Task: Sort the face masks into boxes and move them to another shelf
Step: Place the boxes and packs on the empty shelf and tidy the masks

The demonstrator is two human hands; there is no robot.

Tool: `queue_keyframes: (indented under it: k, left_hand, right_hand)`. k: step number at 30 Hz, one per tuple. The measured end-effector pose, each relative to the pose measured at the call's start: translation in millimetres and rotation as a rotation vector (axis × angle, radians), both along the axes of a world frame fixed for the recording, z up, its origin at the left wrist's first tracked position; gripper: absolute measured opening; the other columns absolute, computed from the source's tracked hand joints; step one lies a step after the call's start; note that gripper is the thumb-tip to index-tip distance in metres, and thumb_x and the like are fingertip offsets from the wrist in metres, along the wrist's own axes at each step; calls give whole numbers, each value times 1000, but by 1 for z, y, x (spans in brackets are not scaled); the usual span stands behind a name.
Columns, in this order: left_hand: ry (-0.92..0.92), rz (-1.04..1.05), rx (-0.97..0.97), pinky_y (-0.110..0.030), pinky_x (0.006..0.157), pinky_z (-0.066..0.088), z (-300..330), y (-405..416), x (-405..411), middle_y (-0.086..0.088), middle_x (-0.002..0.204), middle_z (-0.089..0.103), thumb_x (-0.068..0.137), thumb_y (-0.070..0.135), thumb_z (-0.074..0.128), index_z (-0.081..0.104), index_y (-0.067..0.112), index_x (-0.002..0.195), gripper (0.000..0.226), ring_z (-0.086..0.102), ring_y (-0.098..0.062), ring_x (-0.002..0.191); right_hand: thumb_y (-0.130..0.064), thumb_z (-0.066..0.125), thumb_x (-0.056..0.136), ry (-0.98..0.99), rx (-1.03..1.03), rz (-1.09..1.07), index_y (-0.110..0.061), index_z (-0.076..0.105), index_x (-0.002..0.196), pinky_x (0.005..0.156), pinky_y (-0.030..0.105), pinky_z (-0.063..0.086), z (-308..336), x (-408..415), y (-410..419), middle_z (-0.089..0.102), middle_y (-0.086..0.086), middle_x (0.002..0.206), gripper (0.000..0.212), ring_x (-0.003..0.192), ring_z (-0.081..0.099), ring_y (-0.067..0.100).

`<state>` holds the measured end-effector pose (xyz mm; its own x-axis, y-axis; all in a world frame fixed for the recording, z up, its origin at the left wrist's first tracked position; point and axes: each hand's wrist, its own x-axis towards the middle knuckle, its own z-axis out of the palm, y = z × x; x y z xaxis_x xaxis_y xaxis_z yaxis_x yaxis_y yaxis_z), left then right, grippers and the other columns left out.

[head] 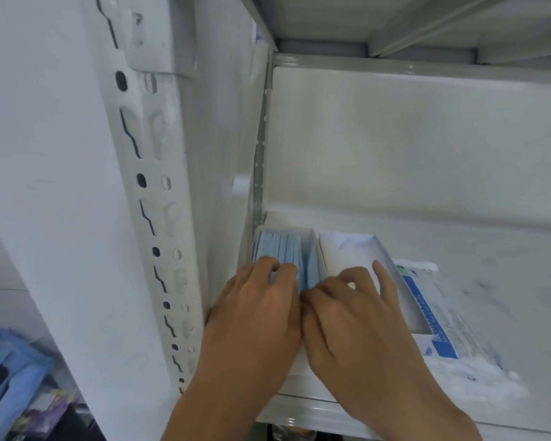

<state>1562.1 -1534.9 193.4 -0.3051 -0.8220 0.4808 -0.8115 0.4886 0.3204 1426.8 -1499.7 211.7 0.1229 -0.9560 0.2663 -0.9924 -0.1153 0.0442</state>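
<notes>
Fingers of left hand (pixel 255 310) curled on blue masks (pixel 280 249), right hand (pixel 347 316) on box (pixel 382 253)

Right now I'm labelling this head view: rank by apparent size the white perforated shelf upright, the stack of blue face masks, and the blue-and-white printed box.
1. White perforated shelf upright
2. Blue-and-white printed box
3. Stack of blue face masks, partly hidden by hands

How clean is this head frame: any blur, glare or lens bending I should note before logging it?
Head view: soft overall, so the print on the box side is unreadable; the blue masks smear together; wide-angle bending curves the slotted upright; lighting is flat and washed out, with pale glare on the shelf back wall; both the left hand and right hand stay clearly outlined.
</notes>
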Motion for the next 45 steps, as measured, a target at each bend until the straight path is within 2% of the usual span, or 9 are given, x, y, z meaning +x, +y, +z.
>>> queue_keyframes:
  k: [4, 11, 15, 19, 24, 29, 33, 37, 45]
  left_hand:
    - [44, 64, -27, -43, 70, 57, 0, 2, -1, -7, 106, 61, 88, 21, 39, 66, 10, 104, 33, 60, -27, 89]
    - [-62, 62, -58, -37, 84, 46, -3, 0, 2, 9, 90, 61, 88, 17, 37, 64, 26, 98, 30, 55, -18, 89]
    - [60, 23, -91, -39, 94, 49, -5, 4, 2, 11, 92, 68, 87, 10, 41, 59, 25, 124, 45, 62, -16, 91]
    - [255, -97, -35, -37, 93, 52, -2, 5, 3, 12, 93, 66, 79, -1, 42, 49, 30, 132, 61, 63, -9, 86]
    - [321, -64, 28, -26, 80, 48, 0, 5, 5, 15, 91, 58, 84, 0, 50, 47, 29, 130, 54, 57, -5, 79]
    - [-35, 142, -15, -52, 105, 46, 1, 13, 0, 7, 90, 66, 89, 22, 41, 65, 21, 110, 32, 63, -20, 90]
    - [-160, 162, 4, -52, 118, 32, 2, 13, -1, 11, 96, 66, 89, 28, 30, 64, 26, 107, 38, 62, -17, 101]
    - [-119, 135, 15, -46, 123, 24, 2, 10, 0, 15, 102, 62, 88, 22, 35, 54, 30, 126, 43, 58, -13, 107]
    - [29, 17, -22, -42, 112, 40, -6, 8, 5, 11, 122, 58, 92, 15, 43, 37, 26, 147, 56, 57, -12, 102]
  right_hand:
    - [-38, 22, 94, 56, 17, 26, -30, 62, 84, 96, 48, 34, 19, 4, -6, 57, -6, 85, 41, 87, 49, 22]
    - [-31, 50, 88, -123, 56, 119, -21, 43, 63, 73, 39, 24, 19, 0, -47, 52, -5, 65, 28, 72, 47, 19]
    - [-23, 55, 81, -335, -103, 195, -20, 44, 55, 62, 36, 31, 13, -5, -49, 49, -5, 54, 28, 61, 44, 16]
    - [-36, 45, 96, -395, -126, 212, -27, 62, 89, 71, 39, 38, 8, -8, -45, 57, -9, 66, 20, 72, 52, 16]
    - [-62, 29, 94, -323, -49, 174, -38, 45, 134, 86, 42, 39, 2, -7, -45, 63, -12, 85, 50, 89, 51, 16]
    - [-43, 43, 93, -339, 1, 159, -36, 41, 141, 84, 37, 29, 0, -15, -51, 62, -11, 88, 48, 93, 48, 18]
    - [-45, 44, 89, -343, -17, 151, -35, 44, 135, 83, 37, 25, 0, -14, -52, 66, -9, 97, 47, 99, 56, 19]
    - [-51, 51, 81, -305, -32, 149, -35, 52, 120, 79, 37, 23, 1, -12, -58, 67, -11, 96, 43, 92, 58, 15]
    - [-39, 64, 72, -550, -96, 171, -39, 60, 118, 85, 35, 33, -4, -10, -59, 51, -15, 65, 46, 72, 49, 5]
